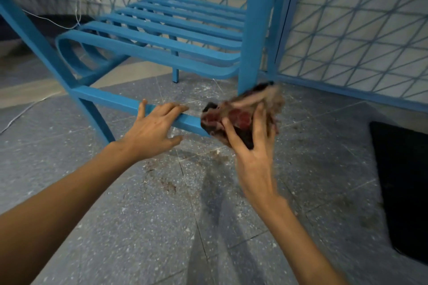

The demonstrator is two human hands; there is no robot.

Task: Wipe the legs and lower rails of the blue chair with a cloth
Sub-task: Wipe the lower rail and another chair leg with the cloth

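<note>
Gripping cloth (238,115) at lower rail (111,99), right hand (252,159); left hand (150,129) alongside

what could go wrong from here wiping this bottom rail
1. The left hand rests on the lower rail. The stretch under it may go unwiped, or the cloth gripped in the right hand may bump its fingers.
2. The cloth is bunched close to the stained floor and could pick up grit, then smear it onto the leg.
</note>
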